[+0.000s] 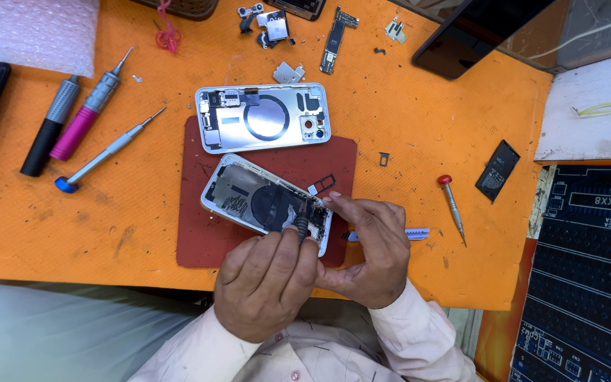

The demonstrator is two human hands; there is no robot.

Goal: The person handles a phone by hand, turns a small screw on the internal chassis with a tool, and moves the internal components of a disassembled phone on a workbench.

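Note:
An opened silver phone housing lies tilted on a dark red mat. My left hand is closed around a small dark-handled screwdriver, whose tip is down at the housing's near right corner. My right hand steadies that same corner, with its fingertips on the housing's edge. A second open housing, with a round coil ring inside, lies just beyond on the mat's far edge. A small black bracket rests beside my right fingertips.
On the orange table, three screwdrivers lie at the left and a red-capped one at the right. A black battery, a logic board, small parts and a dark screen lie around them. Bubble wrap sits far left.

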